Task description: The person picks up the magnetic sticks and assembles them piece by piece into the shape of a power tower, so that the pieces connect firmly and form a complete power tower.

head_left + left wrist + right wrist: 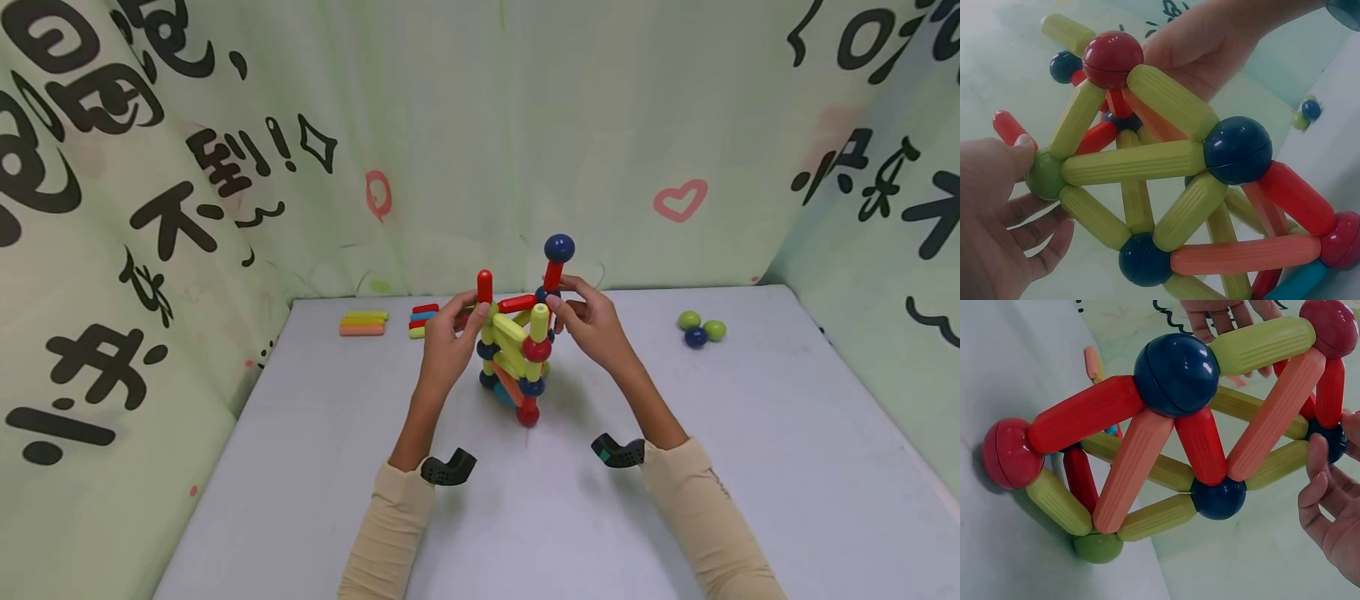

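Observation:
A tower of magnetic rods and balls (511, 330) stands upright on the table in the head view, built from yellow-green, red, orange and blue rods. My left hand (447, 343) is at its upper left, thumb and fingers holding the green ball (1045, 175) from which a red rod (485, 286) sticks up. My right hand (597, 327) pinches the dark blue ball (1327, 441) at the upper right corner. Above that ball rises another red rod (553, 276) topped by a dark blue ball (559, 248). A yellow-green rod (539, 322) points up from a red ball (536, 349).
Loose rods lie in two groups on the white table (315, 517): yellow and orange rods (363, 324) at the back left, mixed rods (422, 319) beside the left hand. Two green balls and a dark blue ball (696, 337) sit together at the right. Printed curtains (480, 142) enclose the table.

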`<state>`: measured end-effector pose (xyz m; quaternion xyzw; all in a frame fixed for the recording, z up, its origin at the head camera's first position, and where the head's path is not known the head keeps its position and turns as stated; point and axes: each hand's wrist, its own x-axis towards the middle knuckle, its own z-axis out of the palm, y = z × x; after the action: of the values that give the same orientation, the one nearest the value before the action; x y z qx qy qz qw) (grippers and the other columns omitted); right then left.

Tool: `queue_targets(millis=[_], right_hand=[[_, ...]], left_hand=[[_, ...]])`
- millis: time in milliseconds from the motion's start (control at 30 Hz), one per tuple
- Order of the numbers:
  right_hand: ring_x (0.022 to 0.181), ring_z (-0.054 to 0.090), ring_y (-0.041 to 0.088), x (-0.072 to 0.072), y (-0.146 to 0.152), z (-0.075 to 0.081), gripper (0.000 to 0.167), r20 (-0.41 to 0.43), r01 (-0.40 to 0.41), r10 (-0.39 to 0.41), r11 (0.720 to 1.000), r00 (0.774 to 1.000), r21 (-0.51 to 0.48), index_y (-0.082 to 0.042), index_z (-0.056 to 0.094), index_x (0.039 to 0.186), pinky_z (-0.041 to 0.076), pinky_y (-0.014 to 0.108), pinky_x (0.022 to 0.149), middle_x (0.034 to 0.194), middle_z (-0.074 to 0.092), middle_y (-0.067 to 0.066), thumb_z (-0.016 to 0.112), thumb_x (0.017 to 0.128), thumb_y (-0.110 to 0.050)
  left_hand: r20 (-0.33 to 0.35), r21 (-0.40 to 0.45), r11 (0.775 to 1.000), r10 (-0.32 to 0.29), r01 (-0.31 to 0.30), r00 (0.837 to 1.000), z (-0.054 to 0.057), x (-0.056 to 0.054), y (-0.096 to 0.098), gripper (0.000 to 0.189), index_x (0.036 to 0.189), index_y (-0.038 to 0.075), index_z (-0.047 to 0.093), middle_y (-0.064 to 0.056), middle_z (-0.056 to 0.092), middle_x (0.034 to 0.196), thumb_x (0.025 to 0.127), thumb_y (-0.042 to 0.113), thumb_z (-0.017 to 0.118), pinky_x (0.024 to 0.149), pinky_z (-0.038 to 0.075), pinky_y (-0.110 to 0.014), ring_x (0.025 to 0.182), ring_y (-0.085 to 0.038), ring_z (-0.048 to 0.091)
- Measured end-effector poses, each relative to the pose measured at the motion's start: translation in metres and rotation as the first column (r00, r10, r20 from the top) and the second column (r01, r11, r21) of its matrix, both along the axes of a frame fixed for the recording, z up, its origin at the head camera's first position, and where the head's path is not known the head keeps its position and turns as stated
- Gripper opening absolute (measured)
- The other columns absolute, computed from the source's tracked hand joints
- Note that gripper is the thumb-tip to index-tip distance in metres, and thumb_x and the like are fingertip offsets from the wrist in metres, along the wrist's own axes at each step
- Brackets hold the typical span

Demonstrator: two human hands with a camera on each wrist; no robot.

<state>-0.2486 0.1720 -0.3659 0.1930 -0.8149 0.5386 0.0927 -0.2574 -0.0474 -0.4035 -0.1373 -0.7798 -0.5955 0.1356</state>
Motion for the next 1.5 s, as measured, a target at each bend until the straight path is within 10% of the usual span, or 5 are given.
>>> queue_targets(millis=[200, 1000, 1133, 1300, 1500], right_hand=[[0.068, 0.057, 0.001, -0.008, -0.002, -0.006, 0.038, -0.055, 0.062, -0.068, 0.993, 0.996, -0.101, 0.002, 0.049, 0.137, 0.047, 0.015, 0.059, 0.129, 0.056, 0.024, 0.052, 0.101, -0.009], [0.058, 0.057, 0.018, -0.015, 0.025, -0.045, 0.037, 0.004, 0.193, -0.194, 0.977, 0.981, -0.088, 0.001, 0.055, 0.132, 0.046, 0.017, 0.056, 0.125, 0.059, 0.024, 0.053, 0.101, -0.019], [0.053, 0.052, -0.004, -0.03, 0.077, -0.085, 0.028, -0.097, 0.493, -0.491, 0.87, 0.866, -0.001, 0.001, 0.065, 0.118, 0.04, 0.012, 0.055, 0.113, 0.064, 0.023, 0.058, 0.098, -0.015], [0.103, 0.06, 0.035, -0.031, 0.134, -0.104, 0.031, -0.079, 0.739, -0.746, 0.63, 0.661, 0.238, 0.006, 0.063, 0.12, 0.045, 0.049, 0.089, 0.12, 0.056, 0.03, 0.052, 0.097, -0.011], [0.119, 0.047, 0.054, -0.026, 0.16, -0.109, 0.037, 0.007, 0.657, -0.75, 0.584, 0.661, 0.476, 0.012, 0.055, 0.127, 0.04, 0.066, 0.096, 0.129, 0.046, 0.036, 0.049, 0.099, -0.013]], left_hand=[[-0.023, 0.009, 1.0, 0.006, -0.006, 1.0, 0.001, -0.001, 0.0, 0.042, 0.13, 0.01, 0.06, -0.009, 0.067, 0.123, 0.098, 0.037, 0.057, 0.095, 0.053, -0.042, 0.11, -0.024, 0.065], [0.053, -0.152, 0.983, -0.092, 0.099, 0.994, -0.023, -0.008, -0.034, 0.036, 0.128, 0.013, 0.061, -0.005, 0.068, 0.12, 0.099, 0.034, 0.057, 0.089, 0.054, -0.041, 0.108, -0.02, 0.066], [0.074, -0.138, 0.967, -0.204, 0.213, 0.976, -0.023, -0.005, -0.024, 0.048, 0.14, 0.013, 0.05, -0.008, 0.061, 0.132, 0.097, 0.029, 0.062, 0.095, 0.052, -0.043, 0.12, -0.024, 0.059], [0.144, -0.128, 0.95, -0.267, 0.285, 0.953, -0.022, -0.005, -0.015, 0.072, 0.148, 0.014, 0.035, -0.011, 0.056, 0.134, 0.089, 0.024, 0.073, 0.094, 0.051, -0.046, 0.123, -0.026, 0.053], [0.222, -0.171, 0.959, -0.186, 0.226, 0.957, -0.026, -0.003, -0.007, 0.08, 0.145, 0.012, 0.034, -0.01, 0.053, 0.131, 0.082, 0.029, 0.08, 0.094, 0.05, -0.043, 0.123, -0.025, 0.048]])
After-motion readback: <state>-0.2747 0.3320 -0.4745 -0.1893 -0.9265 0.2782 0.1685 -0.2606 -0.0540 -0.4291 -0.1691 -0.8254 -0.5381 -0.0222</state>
